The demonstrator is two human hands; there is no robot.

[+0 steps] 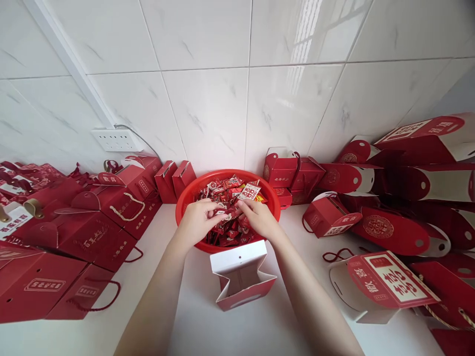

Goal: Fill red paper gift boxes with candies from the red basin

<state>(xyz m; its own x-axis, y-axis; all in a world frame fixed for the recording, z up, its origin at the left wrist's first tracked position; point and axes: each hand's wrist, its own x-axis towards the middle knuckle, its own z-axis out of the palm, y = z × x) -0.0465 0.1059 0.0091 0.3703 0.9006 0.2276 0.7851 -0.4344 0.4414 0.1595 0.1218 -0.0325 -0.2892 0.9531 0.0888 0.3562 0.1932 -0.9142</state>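
Note:
My left hand (198, 220) is over a red plastic basket (274, 198) filled with wrapped candies (226, 232). Its thumb and fingers close on a red-wrapped candy. Across from it, my right hand (260, 217) pinches at a wrapped candy too; a white-and-red packet (250, 192) shows at its fingertips, partly covered by them. Just in front of the basket, between my forearms, an open red gift box (247, 296) stands with its white flap up, its inside showing nothing I can make out.
Folded red gift boxes (118, 207) with cord handles crowd the left side. Unfolded and half-folded red boxes (382, 227) pile up on the right. Small red boxes (282, 170) stand along the tiled wall (208, 109), near a white power strip (117, 140).

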